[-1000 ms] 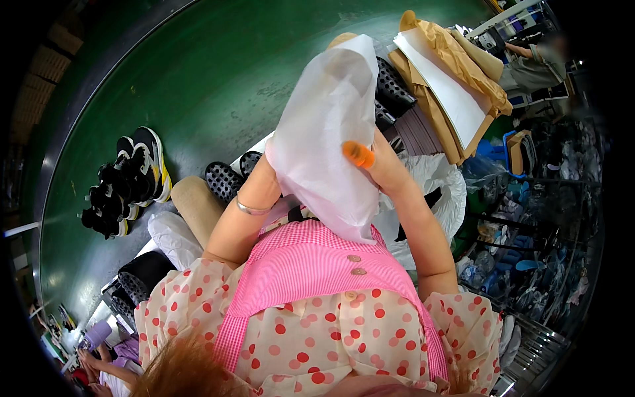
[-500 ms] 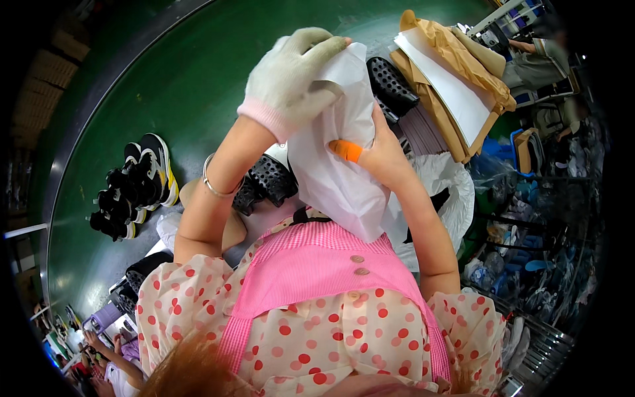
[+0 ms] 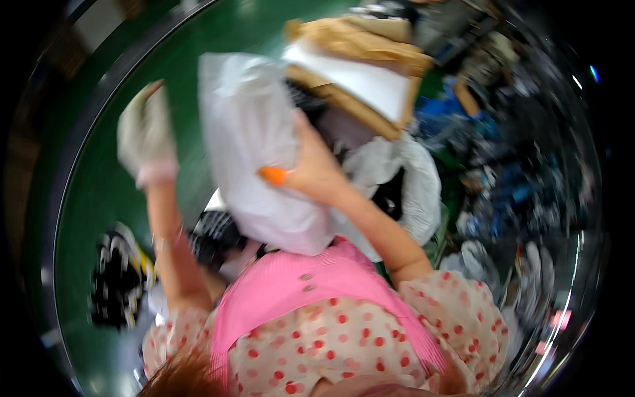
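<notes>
My right hand (image 3: 307, 169), bare with an orange wrap on the thumb, grips the side of a white paper-wrapped bundle (image 3: 254, 145). The bundle stands tall in front of my pink apron; whatever lies inside is covered. Out to the left, away from the bundle, is my left hand (image 3: 147, 135) in a whitish glove with a pink cuff. Its fingers point up and away, blurred, and nothing shows in them. Near my left forearm lies a black perforated shoe (image 3: 218, 233). Several black, white and yellow sneakers (image 3: 120, 278) stand farther left.
Beyond the bundle, brown wrapping paper (image 3: 360, 86) holds white sheets (image 3: 350, 73). A white plastic bag (image 3: 420, 188) sits right of my right forearm. The green table (image 3: 198, 36) has a curved-looking far edge. Blurred racks and blue items crowd the right.
My left hand has let go of the white bundle and swung left. My right hand still holds it, now farther left in view. The whole view has turned, shifting the surroundings.
</notes>
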### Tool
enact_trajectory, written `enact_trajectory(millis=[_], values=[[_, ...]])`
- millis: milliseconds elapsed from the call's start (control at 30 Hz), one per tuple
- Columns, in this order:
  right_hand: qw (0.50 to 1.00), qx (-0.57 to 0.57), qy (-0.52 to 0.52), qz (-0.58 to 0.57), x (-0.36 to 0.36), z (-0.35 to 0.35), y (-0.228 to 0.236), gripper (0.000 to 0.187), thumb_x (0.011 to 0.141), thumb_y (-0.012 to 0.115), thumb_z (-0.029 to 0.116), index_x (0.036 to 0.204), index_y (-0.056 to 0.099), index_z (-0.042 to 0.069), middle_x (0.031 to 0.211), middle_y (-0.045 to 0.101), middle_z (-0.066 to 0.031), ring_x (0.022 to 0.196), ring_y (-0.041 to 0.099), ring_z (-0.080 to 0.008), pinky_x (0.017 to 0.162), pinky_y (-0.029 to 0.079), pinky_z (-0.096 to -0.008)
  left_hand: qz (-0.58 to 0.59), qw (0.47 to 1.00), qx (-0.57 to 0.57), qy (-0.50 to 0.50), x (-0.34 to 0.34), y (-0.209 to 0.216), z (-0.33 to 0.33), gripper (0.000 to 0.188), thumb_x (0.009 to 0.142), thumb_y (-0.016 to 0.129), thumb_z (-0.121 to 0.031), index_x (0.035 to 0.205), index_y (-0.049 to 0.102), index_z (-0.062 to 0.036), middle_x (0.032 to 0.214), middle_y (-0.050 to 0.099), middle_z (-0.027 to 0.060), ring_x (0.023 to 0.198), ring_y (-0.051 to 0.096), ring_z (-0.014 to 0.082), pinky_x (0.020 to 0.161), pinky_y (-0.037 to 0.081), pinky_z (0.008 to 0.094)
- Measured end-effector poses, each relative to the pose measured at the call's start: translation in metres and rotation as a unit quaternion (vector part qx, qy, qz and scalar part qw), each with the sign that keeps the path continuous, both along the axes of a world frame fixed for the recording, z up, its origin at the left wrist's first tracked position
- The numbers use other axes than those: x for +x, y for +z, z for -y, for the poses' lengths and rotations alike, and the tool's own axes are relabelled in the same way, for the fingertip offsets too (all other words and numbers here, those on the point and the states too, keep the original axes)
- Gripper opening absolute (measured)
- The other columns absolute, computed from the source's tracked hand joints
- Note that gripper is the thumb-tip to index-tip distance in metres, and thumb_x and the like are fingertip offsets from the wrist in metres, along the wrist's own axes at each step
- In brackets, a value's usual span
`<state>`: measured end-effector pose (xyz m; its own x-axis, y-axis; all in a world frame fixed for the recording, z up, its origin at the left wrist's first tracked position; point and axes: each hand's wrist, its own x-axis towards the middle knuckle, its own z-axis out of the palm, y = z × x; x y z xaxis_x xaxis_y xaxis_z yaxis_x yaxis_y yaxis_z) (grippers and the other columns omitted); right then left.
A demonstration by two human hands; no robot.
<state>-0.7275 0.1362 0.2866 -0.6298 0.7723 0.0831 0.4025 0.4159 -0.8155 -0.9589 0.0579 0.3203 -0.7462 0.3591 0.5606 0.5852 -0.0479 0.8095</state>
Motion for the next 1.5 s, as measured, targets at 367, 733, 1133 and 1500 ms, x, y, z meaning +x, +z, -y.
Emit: enact_trajectory(millis=[367, 733, 1133, 1500], values=[[0.993, 0.073, -0.087, -0.027, -0.040, 0.010, 0.010, 0.125, 0.061, 0.080, 0.049, 0.147, 0.006, -0.004, 0.146, 0.026, -0.0255, 0.129, 0.033, -0.0412, 0.107, 0.029, -0.0521, -0.008, 0.989, -0.025, -0.148, 0.110, -0.036, 0.021, 0.048, 0.095, 0.048, -0.009, 0.138, 0.037, 0.0078, 0.135, 0.046, 0.0204, 0.118, 0.050, 0.0277, 0.100, 0.039, 0.0355], [0.994, 0.089, -0.045, -0.054, -0.051, 0.025, 0.029, 0.122, 0.061, 0.079, 0.043, 0.148, 0.005, 0.001, 0.146, 0.025, -0.0246, 0.126, 0.033, -0.0422, 0.105, 0.028, -0.0530, 0.458, 0.812, 0.165, -0.321, 0.088, -0.042, 0.006, 0.056, 0.099, 0.045, -0.040, 0.139, 0.038, -0.0018, 0.135, 0.047, 0.0132, 0.121, 0.049, 0.0229, 0.100, 0.043, 0.0348], [0.944, 0.110, -0.024, -0.310, -0.050, 0.024, -0.018, 0.066, 0.091, 0.063, 0.033, 0.138, 0.036, -0.006, 0.132, 0.043, -0.0230, 0.122, 0.044, -0.0325, 0.106, 0.033, -0.0362, 0.608, 0.675, 0.209, -0.362, 0.067, -0.002, 0.010, 0.064, 0.093, 0.044, -0.057, 0.138, 0.044, -0.0121, 0.134, 0.051, 0.0079, 0.118, 0.051, 0.0260, 0.100, 0.044, 0.0410], [0.739, -0.483, 0.014, -0.471, -0.044, 0.022, -0.010, 0.018, 0.096, 0.054, 0.019, 0.106, 0.062, 0.007, 0.105, 0.062, -0.0006, 0.098, 0.057, -0.0099, 0.086, 0.046, -0.0252, 0.504, 0.777, 0.207, -0.314, 0.087, -0.022, 0.014, 0.073, 0.094, 0.042, -0.058, 0.143, 0.035, -0.0036, 0.137, 0.047, 0.0116, 0.122, 0.049, 0.0227, 0.105, 0.039, 0.0345]])
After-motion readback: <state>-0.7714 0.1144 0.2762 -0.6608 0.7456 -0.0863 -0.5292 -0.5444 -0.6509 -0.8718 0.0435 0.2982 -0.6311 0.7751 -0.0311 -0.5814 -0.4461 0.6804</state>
